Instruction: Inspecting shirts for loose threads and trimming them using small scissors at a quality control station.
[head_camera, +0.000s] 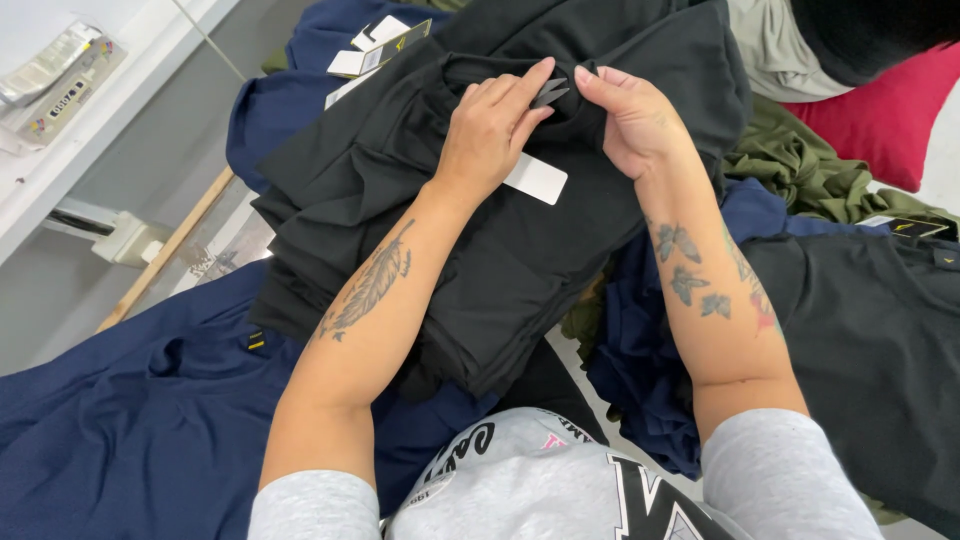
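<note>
My left hand (490, 130) pinches a small dark metal thread snip (549, 92) between thumb and forefinger, resting on the folded black cotton garment (520, 260) beneath it. My right hand (630, 120), just beside it, grips a fold of that cloth. A white rectangular paper tag (535, 179) hangs just under my left palm.

Two hands (490, 130), one white tag (536, 179)
</note>
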